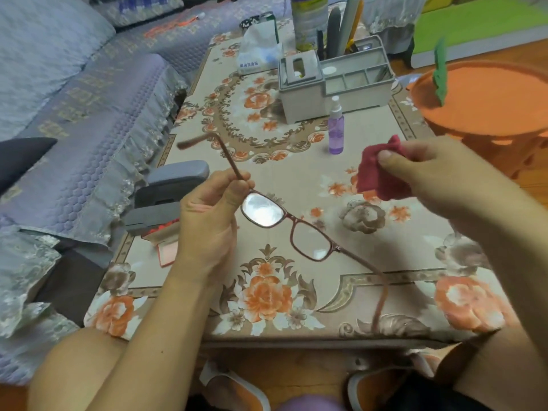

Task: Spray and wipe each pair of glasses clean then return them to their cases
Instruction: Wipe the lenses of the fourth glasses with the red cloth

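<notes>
Glasses (pixel 286 225) pinched at hinge by left hand (pixel 207 221); right hand (pixel 427 176) pinching cloth (pixel 378 173). Risk: twisting frame, smearing lens.

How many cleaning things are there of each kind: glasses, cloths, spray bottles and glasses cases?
Glasses, held by the left hand: 1
Red cloth, pinched by the right hand: 1
Purple spray bottle: 1
Grey glasses cases: 2, one shut, one open
Total: 5
</notes>
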